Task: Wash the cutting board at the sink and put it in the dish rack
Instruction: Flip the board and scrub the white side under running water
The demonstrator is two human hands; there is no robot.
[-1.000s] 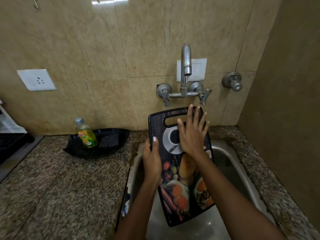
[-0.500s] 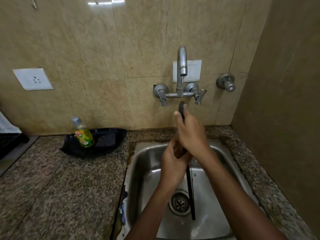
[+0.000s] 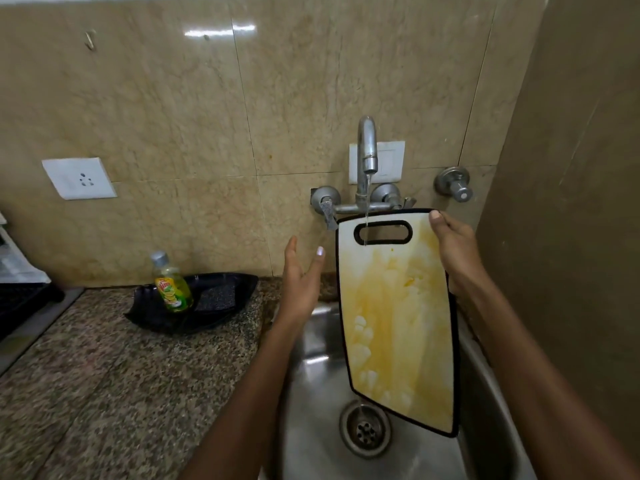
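Note:
The cutting board stands upright over the steel sink, its white, yellow-stained side towards me, black rim and handle slot at the top. My right hand grips its upper right edge. My left hand hovers open just left of the board, not touching it. A thin stream of water runs from the tap through the handle slot and down the board.
A green dish soap bottle and a scrub pad sit in a black tray on the granite counter left of the sink. A dark rack edge shows at far left. A wall stands close on the right.
The board has been flipped from its printed dark side, through edge-on, to its stained white side. My left hand let go of it and my right hand moved to the upper right edge.

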